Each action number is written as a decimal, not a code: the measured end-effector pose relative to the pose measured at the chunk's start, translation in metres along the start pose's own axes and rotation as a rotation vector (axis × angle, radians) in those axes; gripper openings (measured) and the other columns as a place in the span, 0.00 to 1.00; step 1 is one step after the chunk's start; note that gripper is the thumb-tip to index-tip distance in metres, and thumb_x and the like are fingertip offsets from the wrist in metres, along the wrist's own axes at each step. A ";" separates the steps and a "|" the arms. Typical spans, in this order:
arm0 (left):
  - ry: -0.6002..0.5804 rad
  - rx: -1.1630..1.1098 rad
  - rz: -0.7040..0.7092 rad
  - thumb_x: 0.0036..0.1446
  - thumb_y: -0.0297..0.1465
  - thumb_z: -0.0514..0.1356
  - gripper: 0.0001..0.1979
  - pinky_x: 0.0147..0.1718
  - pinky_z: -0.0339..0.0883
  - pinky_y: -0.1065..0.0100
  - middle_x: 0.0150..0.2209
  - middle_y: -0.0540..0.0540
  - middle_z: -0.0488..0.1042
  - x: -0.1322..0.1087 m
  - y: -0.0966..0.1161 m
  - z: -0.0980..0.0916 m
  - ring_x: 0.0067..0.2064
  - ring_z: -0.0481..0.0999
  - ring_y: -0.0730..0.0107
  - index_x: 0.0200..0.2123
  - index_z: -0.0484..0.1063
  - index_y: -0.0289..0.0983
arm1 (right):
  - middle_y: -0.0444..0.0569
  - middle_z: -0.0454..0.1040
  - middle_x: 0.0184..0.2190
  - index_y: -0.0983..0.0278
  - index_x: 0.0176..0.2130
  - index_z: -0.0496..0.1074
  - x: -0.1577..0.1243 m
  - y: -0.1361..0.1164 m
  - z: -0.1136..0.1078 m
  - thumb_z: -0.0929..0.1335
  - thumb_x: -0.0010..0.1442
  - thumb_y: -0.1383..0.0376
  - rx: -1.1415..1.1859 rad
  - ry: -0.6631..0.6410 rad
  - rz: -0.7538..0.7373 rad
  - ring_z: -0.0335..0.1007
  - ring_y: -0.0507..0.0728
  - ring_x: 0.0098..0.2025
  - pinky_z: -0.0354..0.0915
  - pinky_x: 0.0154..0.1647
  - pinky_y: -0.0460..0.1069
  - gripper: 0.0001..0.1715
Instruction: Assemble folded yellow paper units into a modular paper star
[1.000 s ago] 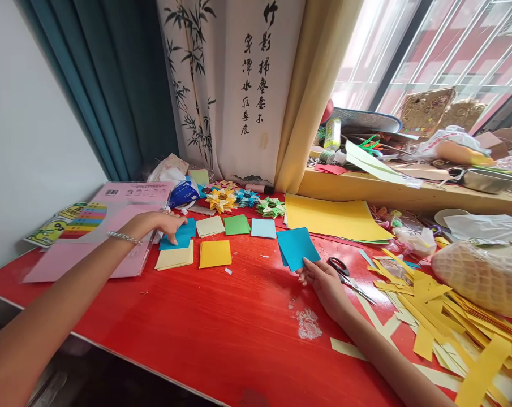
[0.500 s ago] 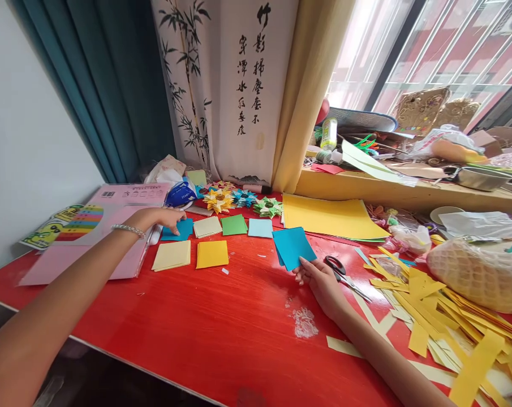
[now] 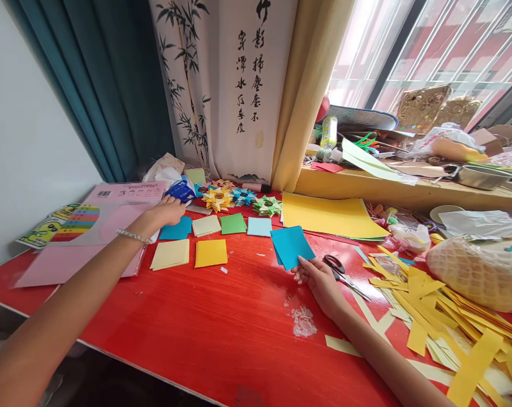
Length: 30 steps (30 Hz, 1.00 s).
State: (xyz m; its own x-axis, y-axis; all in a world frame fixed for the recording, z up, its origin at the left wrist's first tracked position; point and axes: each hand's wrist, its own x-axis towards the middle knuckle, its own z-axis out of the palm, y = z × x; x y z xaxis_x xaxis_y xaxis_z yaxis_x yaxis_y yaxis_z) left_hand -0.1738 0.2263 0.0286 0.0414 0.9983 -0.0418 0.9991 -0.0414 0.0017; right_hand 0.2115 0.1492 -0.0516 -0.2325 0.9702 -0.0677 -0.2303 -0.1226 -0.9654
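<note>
My right hand pinches the near corner of a small stack of teal-blue paper squares, which lies on the red table. My left hand, with a bead bracelet on its wrist, reaches far to the left with fingers stretched forward and nothing in them. It hovers just behind a blue square stack and close to a blue packet. Beside these lie cream, green, light-blue, yellow and pale-yellow squares.
Scissors lie right of my right hand. Yellow paper strips and a mesh bag crowd the right side. A large yellow sheet, folded paper stars and a pink paper pack lie further back. The cluttered window ledge stands behind.
My left hand has lifted off the blue square stack and moved back toward the blue packet. My right hand and its teal squares have barely shifted.
</note>
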 end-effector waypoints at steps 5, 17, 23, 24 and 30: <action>0.241 -0.186 0.145 0.59 0.36 0.43 0.21 0.52 0.52 0.66 0.55 0.42 0.58 -0.023 0.110 0.012 0.56 0.57 0.63 0.54 0.55 0.35 | 0.48 0.68 0.22 0.67 0.24 0.64 -0.001 0.001 0.001 0.67 0.52 0.55 -0.066 -0.012 -0.012 0.64 0.49 0.23 0.61 0.26 0.44 0.18; -0.090 -1.457 0.235 0.56 0.47 0.45 0.22 0.22 0.59 0.74 0.17 0.50 0.66 -0.045 0.207 0.082 0.19 0.65 0.76 0.26 0.61 0.34 | 0.46 0.69 0.21 0.65 0.26 0.62 0.004 0.008 -0.003 0.67 0.52 0.54 0.014 -0.007 -0.016 0.64 0.51 0.23 0.61 0.25 0.45 0.17; -0.179 -1.743 0.188 0.52 0.44 0.54 0.18 0.22 0.59 0.75 0.20 0.50 0.66 -0.051 0.203 0.070 0.21 0.65 0.78 0.25 0.63 0.33 | 0.45 0.67 0.18 0.65 0.26 0.60 0.003 0.009 -0.003 0.65 0.53 0.52 -0.051 -0.014 -0.037 0.61 0.48 0.19 0.57 0.21 0.43 0.19; -0.200 -1.755 0.195 0.51 0.43 0.55 0.17 0.22 0.60 0.75 0.21 0.50 0.66 -0.052 0.203 0.069 0.21 0.66 0.78 0.26 0.63 0.33 | 0.44 0.66 0.17 0.65 0.26 0.59 0.003 0.008 -0.003 0.65 0.53 0.52 -0.059 -0.009 -0.041 0.60 0.48 0.18 0.55 0.20 0.43 0.20; -0.278 -1.668 0.286 0.48 0.39 0.59 0.14 0.25 0.60 0.75 0.24 0.49 0.66 -0.054 0.203 0.069 0.22 0.65 0.79 0.31 0.69 0.32 | 0.38 0.59 0.13 0.63 0.31 0.58 0.002 0.006 -0.001 0.64 0.54 0.52 -0.019 -0.034 -0.052 0.54 0.47 0.13 0.47 0.12 0.41 0.18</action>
State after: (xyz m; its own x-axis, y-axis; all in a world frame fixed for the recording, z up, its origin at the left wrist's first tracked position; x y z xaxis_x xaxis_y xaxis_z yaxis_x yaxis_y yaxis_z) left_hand 0.0268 0.1611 -0.0377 0.3838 0.9233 -0.0135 -0.1129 0.0615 0.9917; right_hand 0.2107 0.1508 -0.0580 -0.2527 0.9675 -0.0092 -0.2253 -0.0681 -0.9719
